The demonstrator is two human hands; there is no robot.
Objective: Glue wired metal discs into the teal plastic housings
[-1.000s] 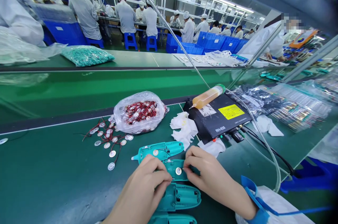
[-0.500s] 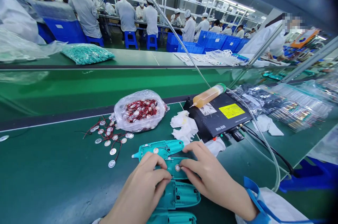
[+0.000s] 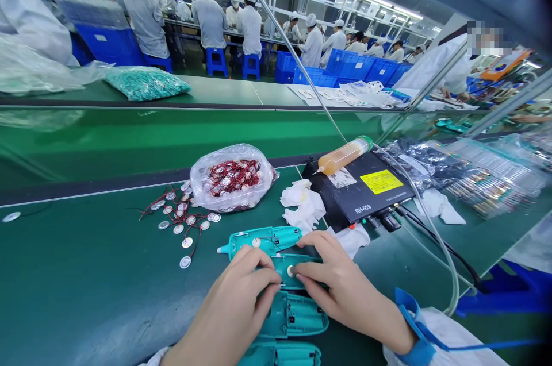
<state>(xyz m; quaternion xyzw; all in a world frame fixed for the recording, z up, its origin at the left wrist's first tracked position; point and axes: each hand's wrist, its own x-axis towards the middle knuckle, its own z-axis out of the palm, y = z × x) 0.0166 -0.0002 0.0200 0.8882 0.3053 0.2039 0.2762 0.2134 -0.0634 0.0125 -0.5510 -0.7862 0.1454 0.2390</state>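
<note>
Both hands are over a teal plastic housing half [image 3: 297, 262] at the bottom middle of the bench. My left hand [image 3: 241, 291] grips its near left side. My right hand [image 3: 332, 280] holds its right side, with the fingertips at a round metal piezo disc [image 3: 291, 271] set in the housing. The fingers hide most of that half. Other teal housing parts lie around them: one [image 3: 265, 241] beyond my hands, and two [image 3: 295, 314] [image 3: 280, 354] nearer me. Loose wired piezo discs [image 3: 179, 222] lie to the left.
A clear bag of wired discs [image 3: 232, 178], crumpled tissue [image 3: 304, 204], and a black RH-928 dispenser [image 3: 357, 188] with an amber syringe [image 3: 345, 155] stand beyond my hands on the green bench [image 3: 86, 262]. A blue wrist strap [image 3: 411, 326] circles my right wrist. Co-workers in white sit further off.
My right hand has closed in over the disc, covering more of it, and my left hand has shifted onto the housing. The whole view has drifted slightly.
</note>
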